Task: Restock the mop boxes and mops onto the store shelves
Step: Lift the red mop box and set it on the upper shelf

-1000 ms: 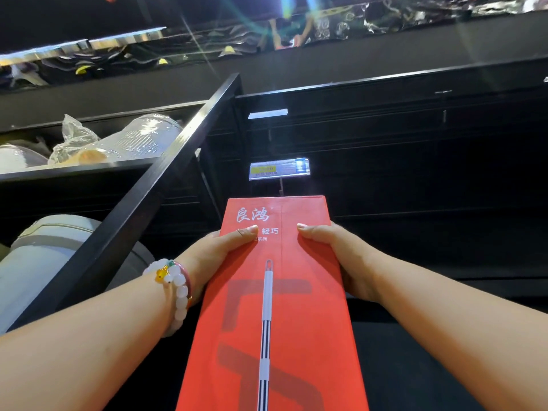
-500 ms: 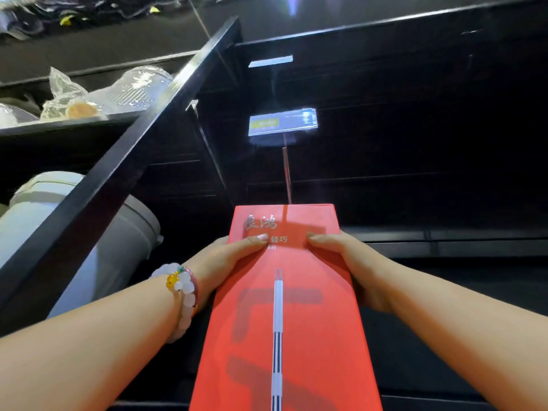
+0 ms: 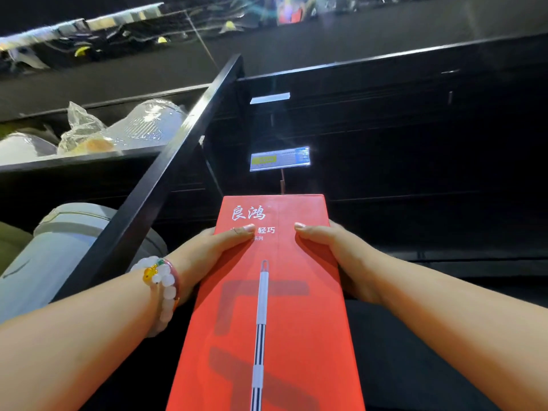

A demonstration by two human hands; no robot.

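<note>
Red mop box (image 3: pixel 275 307) held lengthwise between both hands, left hand (image 3: pixel 207 256) and right hand (image 3: pixel 341 256) gripping its sides, thumbs on top, dark store shelf (image 3: pixel 415 203) beyond the fingertips, price tag (image 3: pixel 279 158) just past the box's far end

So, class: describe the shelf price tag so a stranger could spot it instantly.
Start at the long red mop box held in both hands. Just beyond its far end, on the dark shelving, sits the price tag: a small bright strip with a yellow-green patch, the only lit label there.

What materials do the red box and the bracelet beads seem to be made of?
Red box: likely cardboard with a smooth, slightly glossy print; flat faces, crisp edges, soft sheen.
Bracelet beads: perhaps stone or glass; milky, translucent, polished, one amber-yellow.
</note>
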